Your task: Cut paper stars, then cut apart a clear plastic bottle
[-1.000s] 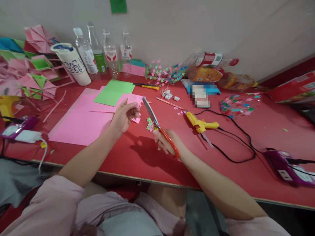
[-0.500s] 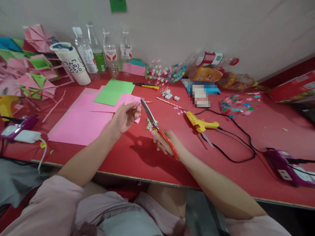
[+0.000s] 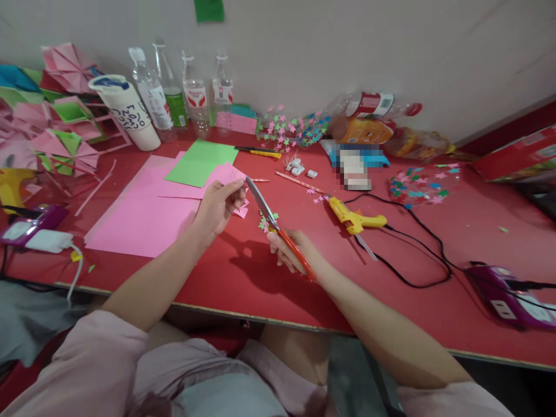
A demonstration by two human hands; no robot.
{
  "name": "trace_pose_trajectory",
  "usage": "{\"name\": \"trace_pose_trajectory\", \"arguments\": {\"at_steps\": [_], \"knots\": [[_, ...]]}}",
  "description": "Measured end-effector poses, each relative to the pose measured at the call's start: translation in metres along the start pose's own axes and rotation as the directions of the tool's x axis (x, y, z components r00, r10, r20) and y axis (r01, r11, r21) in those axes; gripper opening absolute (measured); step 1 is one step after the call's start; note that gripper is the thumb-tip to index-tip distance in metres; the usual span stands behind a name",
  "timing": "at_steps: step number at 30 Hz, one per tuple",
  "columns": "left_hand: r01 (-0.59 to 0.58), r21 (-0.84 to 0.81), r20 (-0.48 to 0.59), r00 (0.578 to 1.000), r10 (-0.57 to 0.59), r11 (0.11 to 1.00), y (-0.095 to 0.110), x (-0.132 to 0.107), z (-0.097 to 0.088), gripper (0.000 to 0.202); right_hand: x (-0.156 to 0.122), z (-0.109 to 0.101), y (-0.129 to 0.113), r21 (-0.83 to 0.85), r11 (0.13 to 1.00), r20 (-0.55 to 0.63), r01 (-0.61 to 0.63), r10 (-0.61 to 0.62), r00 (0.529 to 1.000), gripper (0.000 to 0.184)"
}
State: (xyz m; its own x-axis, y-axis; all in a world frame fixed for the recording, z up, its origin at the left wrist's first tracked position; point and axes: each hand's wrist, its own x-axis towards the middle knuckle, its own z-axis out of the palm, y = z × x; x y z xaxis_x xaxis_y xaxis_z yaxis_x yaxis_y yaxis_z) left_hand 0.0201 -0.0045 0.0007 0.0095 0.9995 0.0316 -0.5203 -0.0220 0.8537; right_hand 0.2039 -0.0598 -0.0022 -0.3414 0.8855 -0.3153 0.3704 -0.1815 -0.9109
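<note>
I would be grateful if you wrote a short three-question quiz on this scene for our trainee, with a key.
1. Multiple choice: While the left hand pinches a piece of pink paper, what does the right hand hold?
A) a yellow glue gun
B) a utility knife
C) scissors

2. True or false: The green sheet lies partly over larger pink sheets.

3. Fill in the blank: To the right of the white cup, ___ clear bottles stand upright in a row.

Key:
1. C, scissors
2. True
3. four
</note>
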Motion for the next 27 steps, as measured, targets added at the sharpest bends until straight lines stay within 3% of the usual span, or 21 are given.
{"name": "trace_pose_trajectory", "arguments": {"at_steps": [10,17,27], "knots": [[-0.104,0.240,-0.022,0.993,0.112,0.965,0.011,0.000,-0.002,0.019,0.006,-0.011,0.005,-0.106,0.994,0.044,-0.037,0.042,0.998,0.044],[-0.119,0.270,0.009,0.993,0.121,0.955,0.012,0.006,-0.007,0.017,0.007,-0.015,0.003,-0.135,0.991,0.075,-0.015,0.025,0.997,0.046],[-0.080,0.309,0.006,0.997,0.083,0.948,0.012,0.007,-0.011,0.011,0.000,-0.014,-0.012,-0.196,0.977,-0.021,-0.085,0.082,0.996,0.048]]}}
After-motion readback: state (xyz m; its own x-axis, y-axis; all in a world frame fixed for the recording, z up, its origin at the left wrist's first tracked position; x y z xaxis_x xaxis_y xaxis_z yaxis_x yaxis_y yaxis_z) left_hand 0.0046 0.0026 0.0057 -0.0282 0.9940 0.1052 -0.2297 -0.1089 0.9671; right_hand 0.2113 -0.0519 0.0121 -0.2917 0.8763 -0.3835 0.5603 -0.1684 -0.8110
